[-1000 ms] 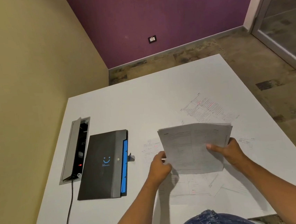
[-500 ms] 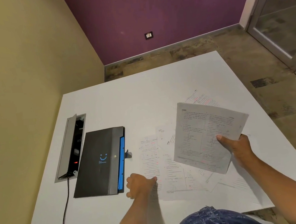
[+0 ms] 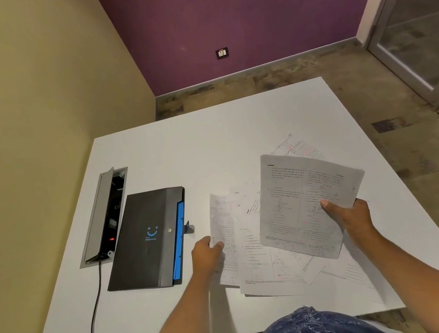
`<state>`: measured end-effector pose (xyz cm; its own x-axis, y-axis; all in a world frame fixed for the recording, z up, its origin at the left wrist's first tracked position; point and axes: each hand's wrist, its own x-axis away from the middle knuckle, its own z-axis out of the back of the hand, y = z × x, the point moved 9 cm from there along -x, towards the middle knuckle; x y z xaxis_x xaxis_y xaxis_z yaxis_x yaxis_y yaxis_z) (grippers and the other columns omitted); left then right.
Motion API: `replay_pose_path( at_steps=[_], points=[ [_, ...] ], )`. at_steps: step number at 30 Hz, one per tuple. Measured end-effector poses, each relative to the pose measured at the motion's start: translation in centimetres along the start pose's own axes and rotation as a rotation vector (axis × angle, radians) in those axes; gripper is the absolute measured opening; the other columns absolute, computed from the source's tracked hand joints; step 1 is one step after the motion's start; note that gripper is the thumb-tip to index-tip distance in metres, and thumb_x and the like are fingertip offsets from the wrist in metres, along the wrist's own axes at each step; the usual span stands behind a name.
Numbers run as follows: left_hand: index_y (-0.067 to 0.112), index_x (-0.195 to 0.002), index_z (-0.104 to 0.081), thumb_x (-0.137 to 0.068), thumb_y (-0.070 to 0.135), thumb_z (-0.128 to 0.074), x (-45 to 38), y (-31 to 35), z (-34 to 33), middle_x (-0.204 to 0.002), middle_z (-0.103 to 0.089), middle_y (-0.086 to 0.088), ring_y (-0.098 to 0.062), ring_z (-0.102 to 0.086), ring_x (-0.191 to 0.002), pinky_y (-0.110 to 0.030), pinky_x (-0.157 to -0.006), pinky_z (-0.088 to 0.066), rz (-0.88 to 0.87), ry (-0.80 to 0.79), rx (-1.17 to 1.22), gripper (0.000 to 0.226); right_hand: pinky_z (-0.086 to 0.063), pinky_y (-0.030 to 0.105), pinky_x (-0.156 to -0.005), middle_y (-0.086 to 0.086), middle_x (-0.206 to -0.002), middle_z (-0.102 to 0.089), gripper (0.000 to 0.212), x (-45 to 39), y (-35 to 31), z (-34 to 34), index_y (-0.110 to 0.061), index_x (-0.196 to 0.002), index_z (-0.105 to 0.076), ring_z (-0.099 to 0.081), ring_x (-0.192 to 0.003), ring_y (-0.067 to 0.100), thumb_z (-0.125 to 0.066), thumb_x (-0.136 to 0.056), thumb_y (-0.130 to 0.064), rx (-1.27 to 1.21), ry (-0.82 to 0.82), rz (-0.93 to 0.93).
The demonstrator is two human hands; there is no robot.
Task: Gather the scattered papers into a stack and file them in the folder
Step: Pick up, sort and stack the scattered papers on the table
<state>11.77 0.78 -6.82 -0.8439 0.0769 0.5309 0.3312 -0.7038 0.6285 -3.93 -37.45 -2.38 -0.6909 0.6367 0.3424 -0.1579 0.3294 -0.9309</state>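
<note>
My right hand [image 3: 352,216] grips a small stack of printed papers [image 3: 294,199] by its near right edge and holds it above the white table [image 3: 211,145]. My left hand [image 3: 205,253] pinches the left edge of a loose sheet [image 3: 222,219], whose edge is lifted off the table. Several more sheets [image 3: 260,267] lie overlapping beneath and between my hands. One sheet with red marks [image 3: 298,146] lies farther back. The black folder [image 3: 145,240] with blue tabs lies closed to the left of my left hand.
An open cable box [image 3: 105,217] is set into the table left of the folder, with a black cord [image 3: 95,307] running off the near edge. Yellow wall stands close on the left. The table's near edge is at my lap.
My left hand let go of the stack, dropped to the table and took hold of the leftmost loose sheet. My right hand carried the stack up and to the right.
</note>
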Motion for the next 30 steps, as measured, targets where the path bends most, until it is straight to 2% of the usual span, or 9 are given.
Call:
replay_pose_path(
  at_steps=[6,10,12,16,19,22,25,28,30],
  points=[
    [0.003,-0.106,-0.072,-0.097,0.015,-0.068,-1.6,2.7,3.4,-0.094,-0.072,-0.003,-0.012,-0.067,-0.078,-0.017,-0.058,-0.053,-0.024,-0.069,0.056,0.015,-0.057,0.065,-0.087,0.007,-0.106,-0.079,0.029,-0.6,0.3,0.7,-0.020,-0.109,-0.076,-0.076,-0.096,0.037,-0.086,-0.082,-0.023,0.034,0.031,-0.011],
    [0.004,-0.098,-0.075,-0.093,0.015,-0.073,-2.6,3.3,6.1,-0.097,-0.079,-0.012,-0.031,-0.075,-0.091,-0.048,-0.085,-0.063,-0.004,-0.036,0.158,0.012,-0.059,0.061,-0.086,0.005,-0.102,-0.080,0.024,-0.5,0.0,0.6,-0.019,-0.107,-0.076,-0.077,-0.092,0.034,-0.084,-0.084,-0.020,0.023,0.040,-0.013],
    [0.007,-0.100,-0.075,-0.095,0.016,-0.070,-2.9,3.2,7.1,-0.096,-0.079,-0.013,-0.034,-0.076,-0.092,-0.054,-0.085,-0.062,0.023,-0.027,0.241,0.011,-0.059,0.060,-0.086,0.006,-0.100,-0.080,0.022,-0.4,-0.2,0.6,-0.019,-0.105,-0.076,-0.077,-0.091,0.033,-0.083,-0.085,-0.017,0.019,0.052,-0.011],
    [0.016,-0.098,-0.070,-0.101,0.014,-0.061,-3.0,3.3,9.9,-0.099,-0.076,-0.012,-0.031,-0.073,-0.092,-0.049,-0.082,-0.062,0.006,0.136,0.347,0.010,-0.060,0.058,-0.087,0.006,-0.099,-0.080,0.020,-0.6,-0.2,1.0,-0.020,-0.103,-0.077,-0.077,-0.091,0.033,-0.083,-0.085,-0.014,0.029,0.066,-0.010],
    [0.017,-0.099,-0.066,-0.102,0.012,-0.059,-2.1,3.0,11.5,-0.091,-0.072,-0.007,-0.024,-0.070,-0.082,-0.034,-0.066,-0.058,0.027,0.252,0.535,0.009,-0.060,0.058,-0.086,0.002,-0.094,-0.081,0.018,-0.6,-0.2,1.2,-0.021,-0.099,-0.076,-0.077,-0.087,0.031,-0.083,-0.084,-0.014,0.051,0.081,-0.011],
    [0.016,-0.104,-0.069,-0.102,0.014,-0.060,-2.3,2.0,11.9,-0.102,-0.075,-0.013,-0.032,-0.073,-0.093,-0.045,-0.078,-0.062,0.087,0.262,0.710,0.009,-0.061,0.057,-0.085,0.000,-0.091,-0.081,0.018,-0.6,-0.3,1.0,-0.022,-0.099,-0.076,-0.077,-0.085,0.029,-0.083,-0.085,-0.014,0.067,0.082,-0.011],
    [0.016,-0.112,-0.071,-0.101,0.013,-0.062,-2.1,2.2,11.9,-0.112,-0.076,-0.011,-0.035,-0.072,-0.105,-0.056,-0.094,-0.058,0.097,0.227,0.795,0.015,-0.060,0.059,-0.084,0.002,-0.091,-0.081,0.018,-0.7,-0.4,0.9,-0.021,-0.099,-0.075,-0.077,-0.086,0.033,-0.083,-0.084,-0.013,0.080,0.079,-0.011],
    [0.013,-0.119,-0.071,-0.100,0.011,-0.064,-1.7,3.4,11.3,-0.113,-0.076,-0.011,-0.034,-0.071,-0.107,-0.057,-0.097,-0.056,0.074,0.159,0.781,0.021,-0.060,0.059,-0.085,0.004,-0.093,-0.080,0.019,-0.8,-0.5,0.7,-0.022,-0.098,-0.075,-0.076,-0.087,0.035,-0.082,-0.085,-0.011,0.085,0.077,-0.015],
    [0.011,-0.114,-0.072,-0.099,0.011,-0.064,-1.5,4.3,10.7,-0.109,-0.078,-0.011,-0.033,-0.073,-0.103,-0.055,-0.095,-0.057,0.059,0.102,0.763,0.016,-0.060,0.057,-0.086,0.003,-0.095,-0.080,0.020,-0.9,-0.8,0.4,-0.023,-0.099,-0.075,-0.076,-0.089,0.034,-0.081,-0.086,-0.009,0.093,0.066,-0.003]
  ],
)
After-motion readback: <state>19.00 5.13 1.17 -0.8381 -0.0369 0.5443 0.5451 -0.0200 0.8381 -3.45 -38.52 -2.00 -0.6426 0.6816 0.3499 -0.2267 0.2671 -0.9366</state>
